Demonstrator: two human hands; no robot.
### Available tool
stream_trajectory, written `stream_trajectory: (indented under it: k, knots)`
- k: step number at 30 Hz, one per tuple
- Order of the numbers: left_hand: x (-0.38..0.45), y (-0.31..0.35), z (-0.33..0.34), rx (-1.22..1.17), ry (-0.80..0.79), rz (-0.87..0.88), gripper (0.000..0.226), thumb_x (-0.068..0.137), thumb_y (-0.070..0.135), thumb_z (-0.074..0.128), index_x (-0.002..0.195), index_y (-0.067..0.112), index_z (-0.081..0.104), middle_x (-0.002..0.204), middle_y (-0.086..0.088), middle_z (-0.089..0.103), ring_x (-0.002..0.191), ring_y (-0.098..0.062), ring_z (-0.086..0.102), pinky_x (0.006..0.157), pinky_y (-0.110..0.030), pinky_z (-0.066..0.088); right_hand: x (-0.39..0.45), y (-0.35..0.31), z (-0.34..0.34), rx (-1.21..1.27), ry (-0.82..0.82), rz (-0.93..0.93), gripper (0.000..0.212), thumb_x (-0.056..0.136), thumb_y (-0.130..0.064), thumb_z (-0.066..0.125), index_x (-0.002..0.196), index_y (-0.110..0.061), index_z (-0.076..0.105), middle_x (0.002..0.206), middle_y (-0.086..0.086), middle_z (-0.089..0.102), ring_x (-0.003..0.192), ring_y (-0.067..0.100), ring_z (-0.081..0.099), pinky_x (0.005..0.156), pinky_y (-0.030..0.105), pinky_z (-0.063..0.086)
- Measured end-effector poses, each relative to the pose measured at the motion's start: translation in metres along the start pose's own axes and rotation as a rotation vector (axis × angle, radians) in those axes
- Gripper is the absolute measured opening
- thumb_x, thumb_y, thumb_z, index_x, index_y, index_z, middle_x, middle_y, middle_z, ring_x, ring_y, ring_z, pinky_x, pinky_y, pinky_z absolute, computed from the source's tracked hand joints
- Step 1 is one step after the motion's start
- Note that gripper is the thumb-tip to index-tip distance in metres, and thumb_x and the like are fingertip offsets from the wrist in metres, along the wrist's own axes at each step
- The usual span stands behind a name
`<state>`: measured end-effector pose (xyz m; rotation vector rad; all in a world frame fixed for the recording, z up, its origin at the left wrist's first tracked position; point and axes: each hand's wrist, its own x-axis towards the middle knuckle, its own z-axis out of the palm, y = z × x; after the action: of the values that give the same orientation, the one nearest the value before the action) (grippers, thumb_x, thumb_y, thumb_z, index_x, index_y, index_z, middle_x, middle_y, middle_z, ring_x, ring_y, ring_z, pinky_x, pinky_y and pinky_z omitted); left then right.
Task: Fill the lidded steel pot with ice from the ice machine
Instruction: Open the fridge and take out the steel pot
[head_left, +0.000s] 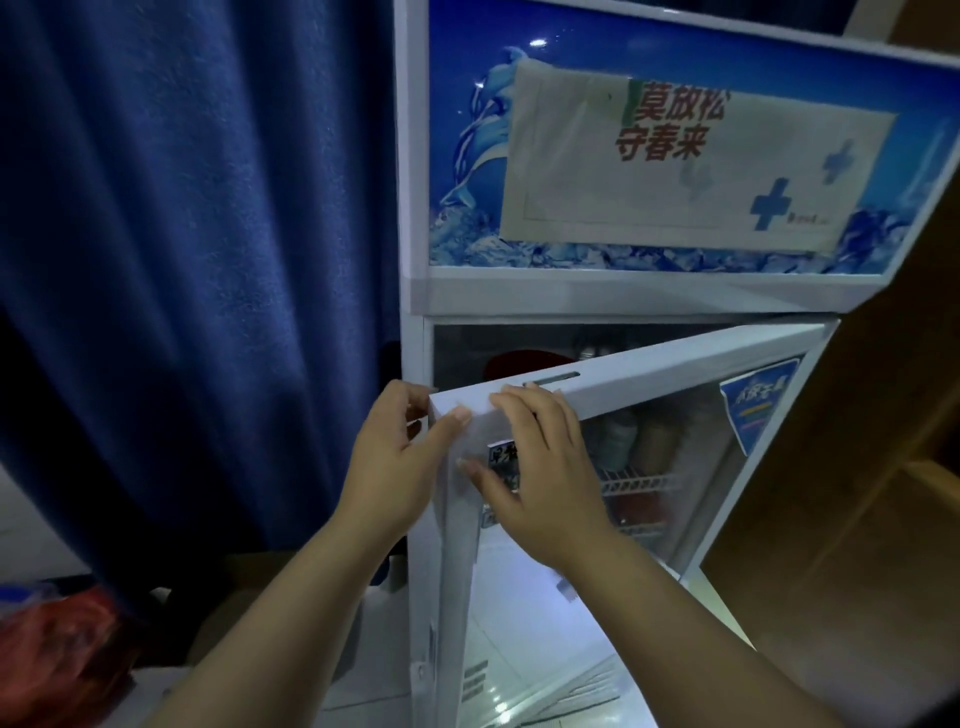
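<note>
A white display cooler (415, 291) with a blue ice-themed header stands in front of me. Its glass door (675, 364) is swung partly open toward me. My left hand (395, 462) grips the door's upper left corner, thumb on the front face and fingers behind the edge. My right hand (535, 467) lies flat on the glass close beside it, fingers on the top frame. Through the glass I see wire shelves (639, 483) with bottles. No steel pot is in view.
A dark blue curtain (197, 260) hangs to the left of the cooler. A paper notice (675, 171) is taped over the header. A brown wooden panel (857, 467) stands on the right. Red and blue bags (57, 629) lie at the lower left.
</note>
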<state>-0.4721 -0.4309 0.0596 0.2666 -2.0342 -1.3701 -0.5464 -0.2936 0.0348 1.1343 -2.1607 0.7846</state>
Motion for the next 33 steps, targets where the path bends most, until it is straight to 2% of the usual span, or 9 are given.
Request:
stream_trajectory:
  k: [5, 9, 14, 19, 22, 25, 28, 30, 33]
  knots:
    - [-0.049, 0.027, 0.016, 0.012, 0.048, 0.010, 0.017, 0.086, 0.035, 0.060, 0.089, 0.023, 0.049, 0.088, 0.002, 0.059, 0.079, 0.001, 0.057, 0.061, -0.009, 0.048, -0.031, -0.005, -0.036, 0.066, -0.038, -0.002, 0.056, 0.090, -0.047, 0.048, 0.130, -0.008, 0.045, 0.134, 0.007, 0.045, 0.128, 0.022, 0.034, 0.109, 0.048, 0.035]
    - [-0.088, 0.047, 0.029, -0.045, 0.046, -0.008, 0.020, 0.082, 0.040, 0.061, 0.089, 0.025, 0.050, 0.084, 0.004, 0.061, 0.077, 0.003, 0.060, 0.062, -0.008, 0.047, -0.056, -0.007, -0.070, 0.109, -0.069, 0.026, 0.065, 0.091, -0.061, 0.037, 0.130, -0.010, 0.047, 0.134, 0.002, 0.043, 0.128, 0.016, 0.032, 0.110, 0.032, 0.030]
    - [-0.120, 0.065, 0.034, -0.137, -0.008, -0.030, 0.031, 0.078, 0.047, 0.055, 0.085, 0.017, 0.059, 0.083, 0.000, 0.066, 0.077, -0.013, 0.065, 0.072, -0.030, 0.057, -0.089, -0.008, -0.103, 0.175, -0.038, 0.112, 0.063, 0.091, -0.064, 0.031, 0.127, -0.016, 0.049, 0.132, -0.003, 0.043, 0.125, 0.012, 0.037, 0.107, 0.023, 0.029]
    - [-0.133, 0.078, 0.048, -0.198, -0.140, -0.038, 0.040, 0.086, 0.043, 0.058, 0.077, 0.004, 0.057, 0.077, -0.020, 0.062, 0.077, -0.039, 0.061, 0.076, -0.055, 0.053, -0.119, -0.009, -0.138, 0.156, 0.067, 0.183, 0.054, 0.091, -0.063, 0.035, 0.115, -0.018, 0.054, 0.122, -0.007, 0.049, 0.115, 0.004, 0.041, 0.100, 0.009, 0.026]
    - [-0.142, 0.090, 0.063, -0.166, -0.255, 0.003, 0.038, 0.086, 0.039, 0.061, 0.074, 0.004, 0.055, 0.074, -0.021, 0.058, 0.068, -0.033, 0.056, 0.069, -0.046, 0.051, -0.136, -0.011, -0.162, 0.175, 0.110, 0.224, 0.057, 0.089, -0.065, 0.036, 0.110, -0.016, 0.057, 0.116, -0.005, 0.053, 0.112, 0.007, 0.047, 0.097, 0.016, 0.036]
    - [-0.154, 0.103, 0.078, -0.152, -0.389, 0.052, 0.025, 0.086, 0.037, 0.061, 0.074, 0.015, 0.056, 0.073, -0.014, 0.058, 0.068, -0.031, 0.055, 0.066, -0.045, 0.050, -0.153, -0.017, -0.184, 0.192, 0.137, 0.329, 0.059, 0.087, -0.066, 0.039, 0.110, -0.016, 0.059, 0.116, -0.005, 0.056, 0.110, 0.009, 0.051, 0.095, 0.021, 0.044]
    - [-0.165, 0.113, 0.096, -0.113, -0.509, 0.148, 0.014, 0.089, 0.034, 0.058, 0.079, 0.023, 0.058, 0.071, 0.004, 0.057, 0.064, -0.009, 0.054, 0.059, -0.027, 0.047, -0.172, -0.019, -0.206, 0.174, 0.175, 0.382, 0.047, 0.088, -0.054, 0.046, 0.113, -0.016, 0.060, 0.118, -0.005, 0.058, 0.112, 0.008, 0.053, 0.096, 0.019, 0.044]
    - [-0.171, 0.122, 0.111, -0.106, -0.546, 0.221, 0.009, 0.089, 0.038, 0.055, 0.090, 0.029, 0.059, 0.087, 0.015, 0.058, 0.078, -0.001, 0.057, 0.069, -0.019, 0.047, -0.187, -0.020, -0.221, 0.138, 0.197, 0.443, 0.049, 0.089, -0.052, 0.043, 0.118, -0.016, 0.060, 0.124, -0.005, 0.059, 0.117, 0.006, 0.051, 0.099, 0.016, 0.041]
    - [-0.180, 0.128, 0.130, -0.077, -0.610, 0.303, 0.026, 0.088, 0.049, 0.051, 0.111, 0.038, 0.057, 0.117, 0.025, 0.050, 0.110, 0.005, 0.050, 0.091, -0.022, 0.044, -0.204, -0.021, -0.237, 0.025, 0.278, 0.432, 0.052, 0.095, -0.051, 0.039, 0.114, -0.010, 0.066, 0.122, 0.001, 0.062, 0.117, 0.009, 0.052, 0.101, 0.016, 0.039]
